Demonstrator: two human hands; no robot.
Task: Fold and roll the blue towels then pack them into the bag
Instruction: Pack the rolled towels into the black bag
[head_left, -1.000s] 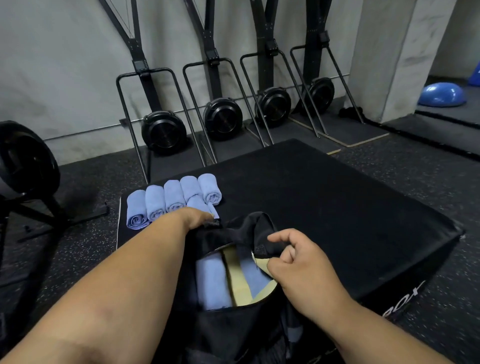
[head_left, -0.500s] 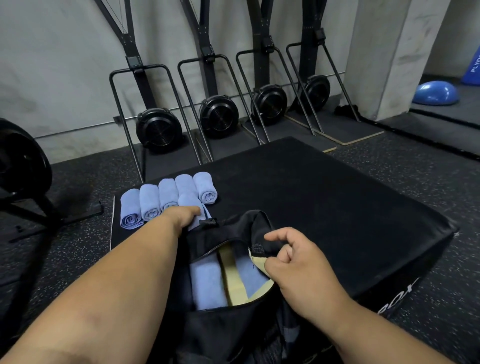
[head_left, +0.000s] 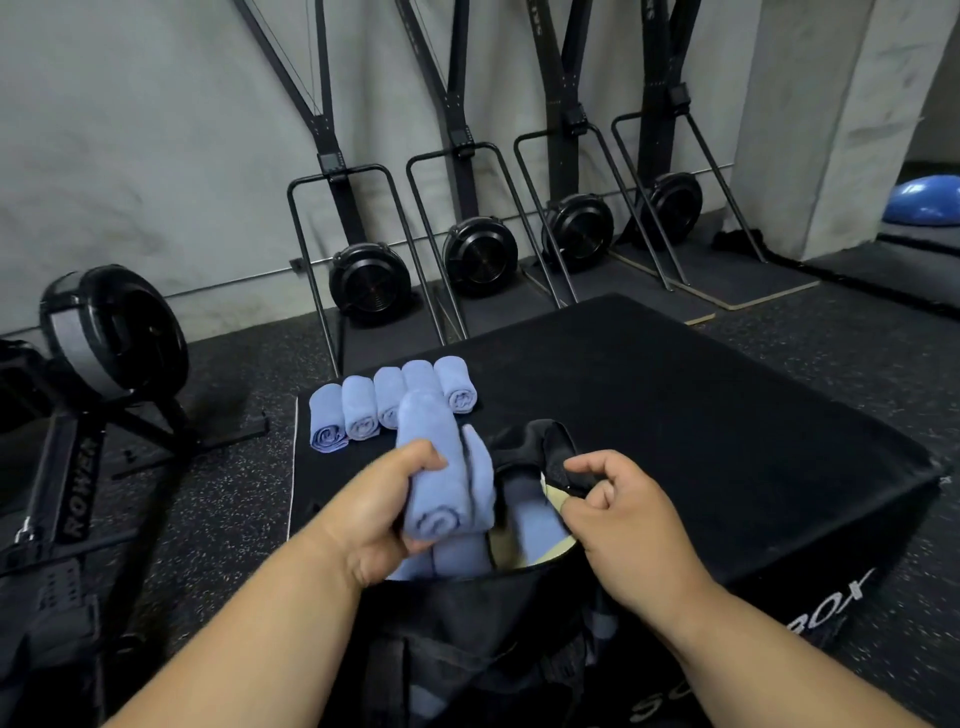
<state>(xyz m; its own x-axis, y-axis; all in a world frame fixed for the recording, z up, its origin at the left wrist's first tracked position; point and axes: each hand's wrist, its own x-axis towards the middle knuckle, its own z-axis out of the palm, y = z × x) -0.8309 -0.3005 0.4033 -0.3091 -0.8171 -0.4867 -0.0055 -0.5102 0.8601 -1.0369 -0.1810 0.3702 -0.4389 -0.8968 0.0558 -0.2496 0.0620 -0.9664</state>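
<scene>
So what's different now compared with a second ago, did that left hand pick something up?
Yes. The left hand, which was reaching to the row of rolled towels, now grips a rolled blue towel and has brought it back over the open bag. The right hand still pinches the bag's rim, holding it open. Five rolls remain on the black box; the towels inside the bag are unmoved.

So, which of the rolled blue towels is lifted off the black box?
The rolled towel gripped in the left hand, above the open bag. The other five rolls lie in a row on the black box.
</scene>
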